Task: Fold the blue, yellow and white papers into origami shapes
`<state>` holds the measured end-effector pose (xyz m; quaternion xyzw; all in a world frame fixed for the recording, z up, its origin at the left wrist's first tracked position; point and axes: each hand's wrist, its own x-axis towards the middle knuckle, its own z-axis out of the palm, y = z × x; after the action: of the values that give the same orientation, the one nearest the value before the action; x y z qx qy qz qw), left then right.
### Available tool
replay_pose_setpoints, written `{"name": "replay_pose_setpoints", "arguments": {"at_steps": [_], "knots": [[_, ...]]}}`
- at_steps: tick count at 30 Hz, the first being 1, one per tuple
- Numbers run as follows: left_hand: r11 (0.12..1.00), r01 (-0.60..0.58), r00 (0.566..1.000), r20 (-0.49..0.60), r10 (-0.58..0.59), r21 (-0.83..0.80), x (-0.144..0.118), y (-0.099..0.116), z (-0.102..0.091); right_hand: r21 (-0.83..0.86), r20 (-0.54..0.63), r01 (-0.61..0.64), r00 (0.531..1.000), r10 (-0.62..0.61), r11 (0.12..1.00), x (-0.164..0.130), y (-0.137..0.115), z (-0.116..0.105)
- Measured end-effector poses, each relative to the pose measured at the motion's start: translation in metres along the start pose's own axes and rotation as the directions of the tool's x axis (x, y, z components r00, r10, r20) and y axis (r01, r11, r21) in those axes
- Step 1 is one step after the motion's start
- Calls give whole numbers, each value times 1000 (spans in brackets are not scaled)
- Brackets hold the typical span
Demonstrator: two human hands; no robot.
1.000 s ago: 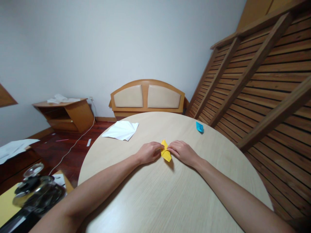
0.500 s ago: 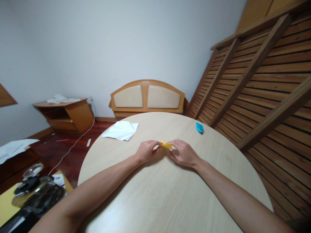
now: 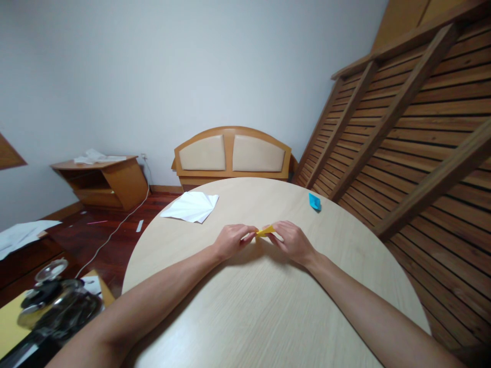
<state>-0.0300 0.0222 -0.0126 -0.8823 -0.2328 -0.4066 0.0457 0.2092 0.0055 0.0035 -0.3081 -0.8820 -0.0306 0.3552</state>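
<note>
Hands meet at the centre of the frame over a round pale wooden table, both pinching a small yellow folded paper. The left hand has thumb and fingertips closed on the paper's left end; the right hand grips its right end, fingers curled over it. The paper is lifted just off the tabletop and looks like a thin flattened wedge. This appears to be a folding step in mid-crease; the next move probably calls for pressing the fold flat against the table while both ends stay aligned. A second ago the paper lay open on the table as a wider bow-like shape with a flap pointing toward the lower frame; now it is folded narrow and raised. White creased paper lies toward the upper left of the table, and a small blue folded piece sits at upper right, both well apart from the hands.
</note>
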Motion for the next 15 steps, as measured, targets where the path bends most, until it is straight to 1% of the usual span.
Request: {"name": "replay_pose_setpoints", "arguments": {"at_steps": [3,7,12,15], "knots": [[999,-25,1000,2,25,-34,-1,-1,0,32,-17,13,1000,-12,999,-1,1,1],[997,-30,999,40,33,-68,-1,-1,-1,63,-14,-23,1000,24,998,-4,4,2],[994,-42,998,33,45,-98,1,1,-4,147,27,20,999,-24,989,-3,3,0],[994,-45,998,46,50,-98,1,2,-5,153,33,41,998,-47,987,-1,1,-3]]}}
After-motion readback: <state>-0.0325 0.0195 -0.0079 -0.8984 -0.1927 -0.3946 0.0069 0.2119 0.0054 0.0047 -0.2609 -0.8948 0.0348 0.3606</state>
